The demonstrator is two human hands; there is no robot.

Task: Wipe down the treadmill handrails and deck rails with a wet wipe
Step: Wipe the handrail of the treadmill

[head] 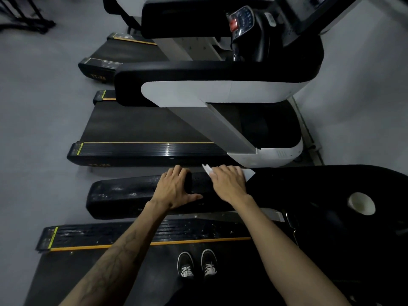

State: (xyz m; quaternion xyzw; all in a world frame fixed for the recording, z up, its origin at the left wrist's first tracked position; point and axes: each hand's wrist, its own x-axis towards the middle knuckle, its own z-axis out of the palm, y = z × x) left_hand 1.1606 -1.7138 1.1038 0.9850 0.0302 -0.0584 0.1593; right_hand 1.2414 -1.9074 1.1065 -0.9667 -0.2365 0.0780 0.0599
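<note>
Wiping the near handrail (136,195) with the wet wipe (248,173), pressed flat under the right hand (227,184) on the rail's top, white corners showing past the fingertips on both sides. Right grip spread over the wipe, fingers laid fairly straight, pressing rather than pinching, though hard to say whether the thumb tucks a fold underneath. Left hand (176,188) wrapped over the same rail just beside the right, fingers curled across the far edge and thumb along the near face, steadying. Best done with long strokes along the rail's length, palm weight kept even, then rolling the wipe over the far edge and the near face so that no strip is missed. Worth sliding the left hand clear before the wipe reaches it, otherwise a dry patch stays beneath the palm. Pale specks and streaks on the rail toward its free end suggest damp or grime there, so probably more passes needed that way. Deck rail (143,236) below, ribbed and edged in orange, likewise speckled and apparently not finished; ribs call for strokes along the grooves, not across. Shoes (197,265) planted on the belt (88,272), so balance fine for leaning. White cup (361,203) sits in the console holder to the right, well apart. Neighbouring treadmill (154,127) beyond.
</note>
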